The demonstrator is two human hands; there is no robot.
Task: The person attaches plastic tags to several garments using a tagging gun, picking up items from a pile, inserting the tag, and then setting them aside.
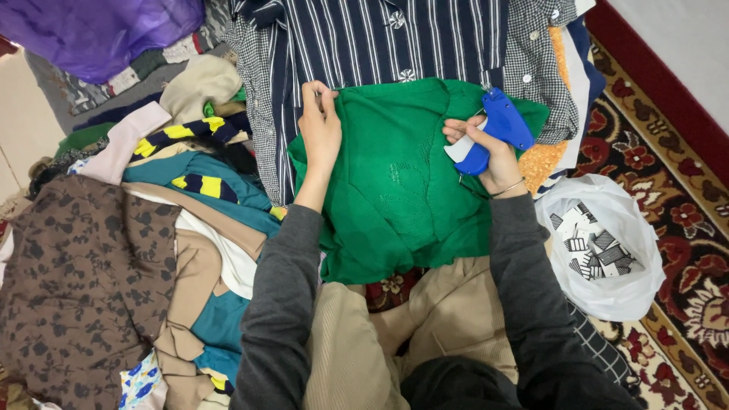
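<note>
Left hand (321, 125) has its grip pinched tight on the green sweater's (395, 190) top edge. Right hand (486, 152) grips a blue tagging gun (497, 129) at the sweater's other side, white bag (607, 292) of tags just beyond.

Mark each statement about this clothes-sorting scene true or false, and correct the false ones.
1. The right hand holds a blue tagging gun. True.
2. The left hand grips a purple bag. False: it pinches the top edge of the green sweater.
3. The white plastic bag lies on the patterned carpet. True.
4. The green sweater lies on a plain red shirt. False: it lies on a navy striped shirt.
</note>
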